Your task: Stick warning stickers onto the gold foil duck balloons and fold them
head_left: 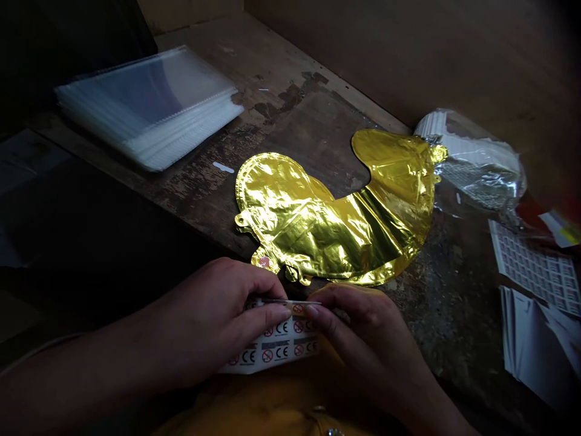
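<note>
Both hands (222,312) (363,321) pinch a white sheet (281,351) bearing rows of black CE marks and barred red circles.

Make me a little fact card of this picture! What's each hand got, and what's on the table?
Left hand: pinching the sticker sheet
Right hand: pinching the same sheet's upper edge
Sticker sheet: white, with CE marks and red crossed-out circles
Table: dark, worn brown
Table middle: shiny gold foil shape
Far left: stack of clear sleeves
Far right: plastic-wrapped bundle
Near right: folded white papers
</note>
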Action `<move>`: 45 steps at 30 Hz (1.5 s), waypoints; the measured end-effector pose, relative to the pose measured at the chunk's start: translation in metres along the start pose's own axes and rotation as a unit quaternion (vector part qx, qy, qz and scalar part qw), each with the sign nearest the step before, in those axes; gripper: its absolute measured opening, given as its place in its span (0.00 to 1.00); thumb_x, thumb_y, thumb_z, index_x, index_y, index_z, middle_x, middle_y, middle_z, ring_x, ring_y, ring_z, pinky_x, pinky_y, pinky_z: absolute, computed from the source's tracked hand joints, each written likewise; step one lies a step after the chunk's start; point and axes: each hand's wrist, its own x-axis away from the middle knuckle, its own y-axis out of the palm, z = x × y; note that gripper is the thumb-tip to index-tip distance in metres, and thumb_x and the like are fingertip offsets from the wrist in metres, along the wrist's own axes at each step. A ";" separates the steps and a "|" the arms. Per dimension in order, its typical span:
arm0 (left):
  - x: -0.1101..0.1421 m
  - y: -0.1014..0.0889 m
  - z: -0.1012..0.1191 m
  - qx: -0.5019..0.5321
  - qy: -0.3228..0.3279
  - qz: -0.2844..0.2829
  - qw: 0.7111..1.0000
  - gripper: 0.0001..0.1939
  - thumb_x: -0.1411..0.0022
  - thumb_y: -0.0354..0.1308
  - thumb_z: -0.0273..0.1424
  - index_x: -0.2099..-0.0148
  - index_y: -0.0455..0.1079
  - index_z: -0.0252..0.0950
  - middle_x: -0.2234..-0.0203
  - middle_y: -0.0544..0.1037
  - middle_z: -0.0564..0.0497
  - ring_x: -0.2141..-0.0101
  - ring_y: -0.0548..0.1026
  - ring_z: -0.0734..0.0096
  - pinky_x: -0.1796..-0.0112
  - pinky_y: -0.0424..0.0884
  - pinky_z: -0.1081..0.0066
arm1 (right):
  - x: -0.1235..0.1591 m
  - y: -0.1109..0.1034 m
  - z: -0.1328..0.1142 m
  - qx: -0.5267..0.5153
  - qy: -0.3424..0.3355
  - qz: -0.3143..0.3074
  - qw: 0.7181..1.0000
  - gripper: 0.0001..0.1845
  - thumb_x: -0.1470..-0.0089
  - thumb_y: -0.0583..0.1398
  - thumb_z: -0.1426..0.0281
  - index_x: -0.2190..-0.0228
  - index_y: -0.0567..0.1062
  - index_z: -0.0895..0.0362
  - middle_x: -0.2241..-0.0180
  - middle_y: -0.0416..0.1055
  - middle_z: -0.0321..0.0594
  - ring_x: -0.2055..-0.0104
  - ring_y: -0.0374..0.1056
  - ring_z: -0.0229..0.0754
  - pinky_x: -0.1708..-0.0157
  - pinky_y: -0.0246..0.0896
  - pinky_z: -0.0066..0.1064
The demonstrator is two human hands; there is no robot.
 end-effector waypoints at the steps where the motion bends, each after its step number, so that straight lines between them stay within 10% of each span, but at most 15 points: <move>1: -0.001 0.000 0.001 0.004 -0.008 0.000 1.000 0.11 0.37 0.56 0.42 0.66 0.77 0.46 0.76 0.78 0.62 0.76 0.74 0.77 0.76 0.62 0.79 | 0.000 0.000 0.001 0.003 -0.003 -0.001 1.000 0.08 0.41 0.60 0.72 0.71 0.77 0.54 0.76 0.74 0.30 0.75 0.69 0.32 0.75 0.60 0.21; 7: -0.002 -0.001 0.005 -0.007 -0.040 -0.009 0.999 0.09 0.39 0.56 0.37 0.68 0.76 0.45 0.79 0.76 0.62 0.78 0.72 0.78 0.79 0.60 0.81 | -0.002 -0.010 0.002 0.096 -0.076 0.056 0.991 0.12 0.44 0.63 0.72 0.56 0.75 0.54 0.60 0.73 0.38 0.60 0.70 0.37 0.62 0.65 0.26; 22: -0.003 0.002 -0.004 0.075 -0.062 0.006 0.995 0.09 0.40 0.58 0.39 0.69 0.74 0.41 0.79 0.73 0.60 0.77 0.69 0.77 0.79 0.61 0.83 | -0.003 -0.008 -0.001 0.323 -0.362 0.085 0.870 0.09 0.41 0.57 0.79 0.62 0.77 0.63 0.66 0.75 0.44 0.62 0.64 0.44 0.62 0.58 0.38; 32: -0.004 -0.001 -0.011 0.179 -0.139 -0.055 0.972 0.16 0.43 0.59 0.46 0.67 0.72 0.37 0.76 0.73 0.57 0.75 0.68 0.74 0.77 0.63 0.78 | -0.006 -0.013 -0.001 0.341 -0.421 0.087 0.836 0.10 0.43 0.57 0.80 0.65 0.78 0.62 0.67 0.77 0.42 0.65 0.68 0.42 0.66 0.65 0.37; 36: -0.002 -0.002 -0.017 0.118 -0.127 -0.045 0.984 0.15 0.41 0.59 0.46 0.65 0.73 0.39 0.75 0.75 0.57 0.74 0.71 0.71 0.76 0.64 0.75 | -0.006 -0.015 -0.009 0.245 -0.358 0.132 0.891 0.07 0.46 0.61 0.81 0.67 0.78 0.61 0.70 0.75 0.41 0.68 0.68 0.40 0.69 0.66 0.32; 39: 0.005 -0.001 -0.024 -0.106 0.065 0.074 0.989 0.11 0.34 0.53 0.37 0.66 0.73 0.40 0.75 0.77 0.56 0.73 0.74 0.69 0.70 0.68 0.69 | -0.019 -0.020 -0.013 0.144 -0.196 0.209 0.947 0.05 0.47 0.64 0.77 0.69 0.78 0.56 0.69 0.74 0.38 0.69 0.69 0.37 0.71 0.65 0.27; 42: 0.008 -0.001 -0.032 -0.307 0.304 0.226 0.873 0.13 0.32 0.48 0.24 0.63 0.74 0.37 0.65 0.81 0.51 0.64 0.77 0.65 0.53 0.66 0.59 | -0.048 -0.022 -0.011 -0.004 -0.018 0.181 0.983 0.03 0.46 0.65 0.69 0.71 0.78 0.55 0.72 0.75 0.37 0.71 0.70 0.37 0.72 0.64 0.27; 45: 0.005 -0.001 -0.042 -0.357 0.362 0.255 0.823 0.12 0.32 0.49 0.21 0.62 0.73 0.33 0.50 0.78 0.44 0.46 0.72 0.59 0.39 0.54 0.52 | -0.076 -0.014 -0.004 -0.165 0.092 0.086 0.978 0.08 0.48 0.64 0.66 0.73 0.77 0.57 0.78 0.73 0.36 0.77 0.67 0.36 0.76 0.63 0.26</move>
